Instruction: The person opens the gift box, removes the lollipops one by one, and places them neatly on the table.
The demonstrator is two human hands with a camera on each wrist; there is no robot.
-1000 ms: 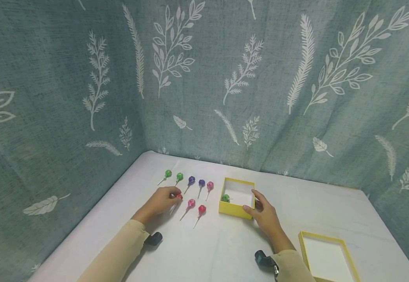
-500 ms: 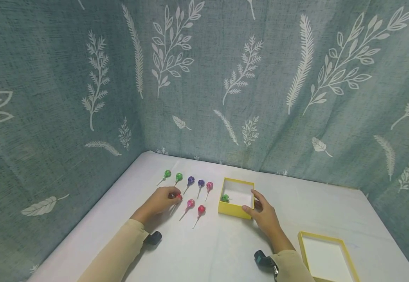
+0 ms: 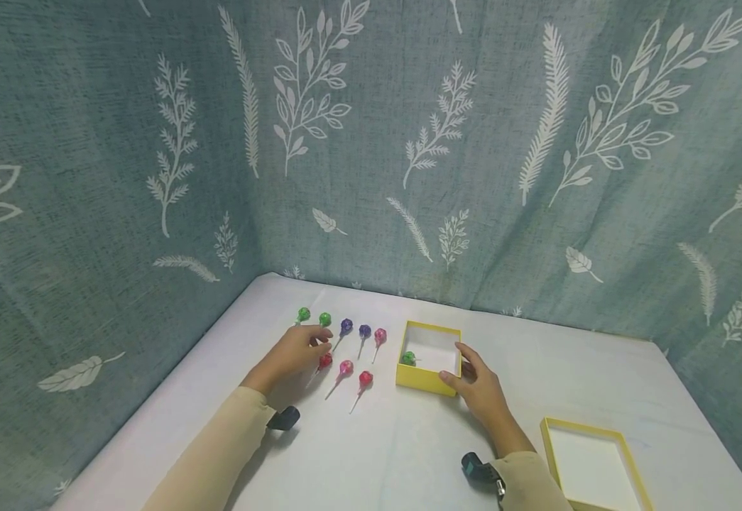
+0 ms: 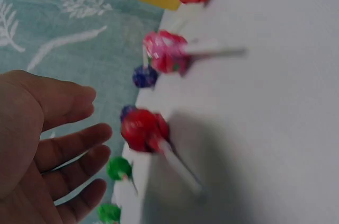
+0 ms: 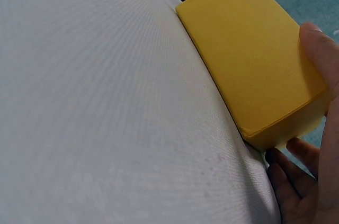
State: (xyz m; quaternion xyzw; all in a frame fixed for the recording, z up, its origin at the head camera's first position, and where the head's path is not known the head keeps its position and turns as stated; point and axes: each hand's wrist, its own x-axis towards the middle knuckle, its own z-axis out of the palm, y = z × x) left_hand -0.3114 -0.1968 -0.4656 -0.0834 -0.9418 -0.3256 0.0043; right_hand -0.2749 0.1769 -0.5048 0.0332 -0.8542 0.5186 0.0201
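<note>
My left hand (image 3: 292, 353) hovers over the left end of the front row of lollipops, fingers loosely extended and holding nothing. Just beyond its fingertips, a red lollipop (image 4: 143, 130) lies on the white cloth in the left wrist view. Beside that are a pink lollipop (image 3: 346, 367) and another red lollipop (image 3: 366, 379). My right hand (image 3: 484, 394) grips the yellow box (image 3: 424, 381) at its near right corner, thumb on the front wall (image 5: 249, 60) and fingers along the right side. Inside the box, a green lollipop (image 3: 409, 358) lies at the left.
Behind is a row with two green lollipops (image 3: 324, 319), two purple lollipops (image 3: 346, 326) and a pink lollipop (image 3: 380, 336). A shallow yellow-edged lid (image 3: 626, 461) lies at the near right. Leaf-patterned curtains (image 3: 358, 213) stand along the table's back and left.
My left hand has let go of the red lollipop and lifted slightly up and away, leaving it on the cloth. The right hand and box have stayed put.
</note>
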